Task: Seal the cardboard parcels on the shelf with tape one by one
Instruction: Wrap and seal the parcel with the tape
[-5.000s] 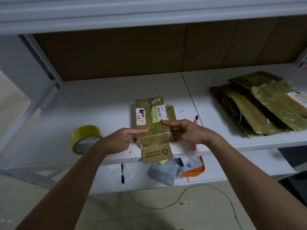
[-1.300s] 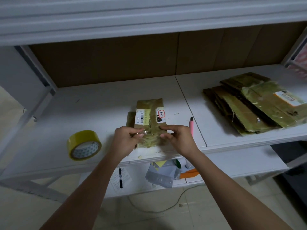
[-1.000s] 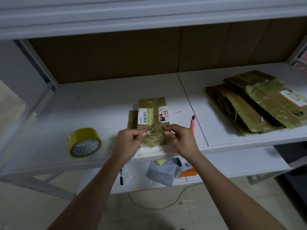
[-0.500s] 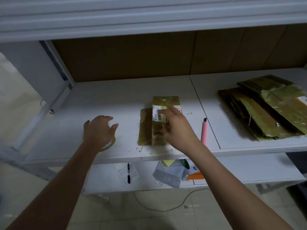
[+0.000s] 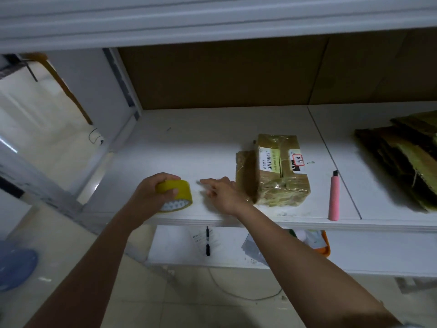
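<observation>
The left hand (image 5: 151,195) is gripping the yellow roll of packing tape (image 5: 176,195), its fingers curling over the roll's top as it is sitting near the front edge of the white shelf board (image 5: 189,143). The right hand (image 5: 222,195) is reaching toward the roll with fingers extended, holding nothing. Just behind its knuckles, the tape-wrapped brown cardboard parcel with white labels (image 5: 274,171) is lying on the shelf. Beyond the parcel, a pink utility knife (image 5: 334,197) is lying.
</observation>
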`<control>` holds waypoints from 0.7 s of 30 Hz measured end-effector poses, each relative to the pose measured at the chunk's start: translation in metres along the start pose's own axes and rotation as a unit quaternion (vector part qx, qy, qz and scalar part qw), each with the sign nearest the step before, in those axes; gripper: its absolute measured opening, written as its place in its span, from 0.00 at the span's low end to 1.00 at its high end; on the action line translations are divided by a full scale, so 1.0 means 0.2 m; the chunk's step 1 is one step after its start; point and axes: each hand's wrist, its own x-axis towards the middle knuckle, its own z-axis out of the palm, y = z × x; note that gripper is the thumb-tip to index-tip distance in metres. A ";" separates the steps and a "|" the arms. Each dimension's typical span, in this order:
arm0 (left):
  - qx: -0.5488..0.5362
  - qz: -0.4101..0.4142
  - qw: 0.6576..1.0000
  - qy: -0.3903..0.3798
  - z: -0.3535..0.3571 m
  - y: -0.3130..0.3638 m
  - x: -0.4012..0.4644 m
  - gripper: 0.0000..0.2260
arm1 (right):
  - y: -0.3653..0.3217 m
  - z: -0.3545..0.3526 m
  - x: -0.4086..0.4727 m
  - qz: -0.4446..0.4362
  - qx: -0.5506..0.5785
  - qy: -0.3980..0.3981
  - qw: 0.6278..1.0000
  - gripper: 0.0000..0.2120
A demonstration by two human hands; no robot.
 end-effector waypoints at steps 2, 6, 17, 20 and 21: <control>-0.014 0.002 1.000 -0.004 -0.02 -0.03 -0.01 0.12 | 0.00 0.04 0.02 0.012 -0.003 -0.007 1.000 0.18; -0.026 0.011 0.999 -0.019 -0.04 -0.06 0.01 0.13 | -0.02 0.06 0.06 0.027 -0.019 -0.015 0.999 0.16; -0.040 0.014 0.999 -0.033 -0.08 -0.09 0.04 0.11 | -0.07 -0.03 0.04 0.040 0.015 0.005 0.999 0.12; -0.100 0.014 0.994 -0.030 -0.12 -0.09 0.04 0.09 | -0.13 -0.12 0.02 -0.022 0.022 0.097 0.995 0.06; -0.124 0.018 0.992 -0.028 -0.13 -0.08 0.04 0.09 | -0.16 -0.17 0.01 -0.048 0.014 0.128 0.990 0.05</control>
